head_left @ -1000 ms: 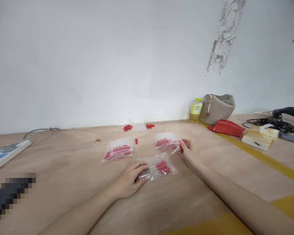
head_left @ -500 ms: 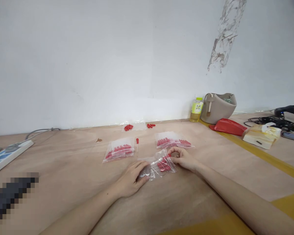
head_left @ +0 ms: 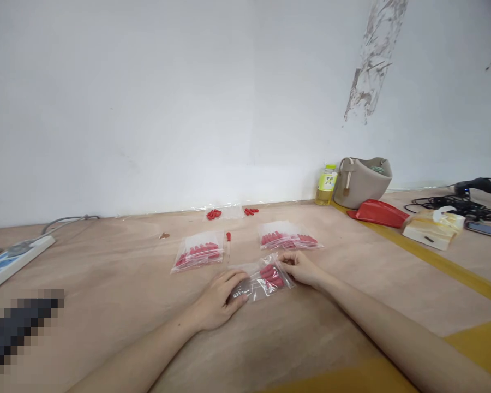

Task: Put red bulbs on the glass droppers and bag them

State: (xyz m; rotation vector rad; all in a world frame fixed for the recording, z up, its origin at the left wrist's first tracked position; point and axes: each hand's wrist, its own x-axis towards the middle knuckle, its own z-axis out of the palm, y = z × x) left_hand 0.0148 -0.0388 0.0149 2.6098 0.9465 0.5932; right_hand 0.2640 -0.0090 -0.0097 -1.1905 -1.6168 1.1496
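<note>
Between my hands lies a clear zip bag (head_left: 258, 289) holding several glass droppers, their red rubber bulbs (head_left: 271, 277) toward the right end. My left hand (head_left: 223, 297) rests over the bag's left end, thumb in front and fingers behind, gripping it. At the right, the fingertips of my right hand (head_left: 297, 266) pinch the far corner of the bag's mouth. Behind my left hand lies a single loose dropper (head_left: 228, 237) with its bulb pointing away. Filled dropper bags (head_left: 202, 252) are stacked to its left, and more filled bags (head_left: 288, 237) overlap at its right.
Loose red bulbs (head_left: 214, 214) and a clear plastic sheet (head_left: 231, 210) lie by the wall. To the right stand a tea bottle (head_left: 326, 186), a grey bag (head_left: 364, 183), a red pouch (head_left: 378, 213) and a tissue pack (head_left: 433, 229). A power strip (head_left: 20, 261) lies left.
My right fingers have shifted from a red bulb at the bag's mouth to the bag's far corner. The bulbs now lie together inside the bag. My left hand has stayed put.
</note>
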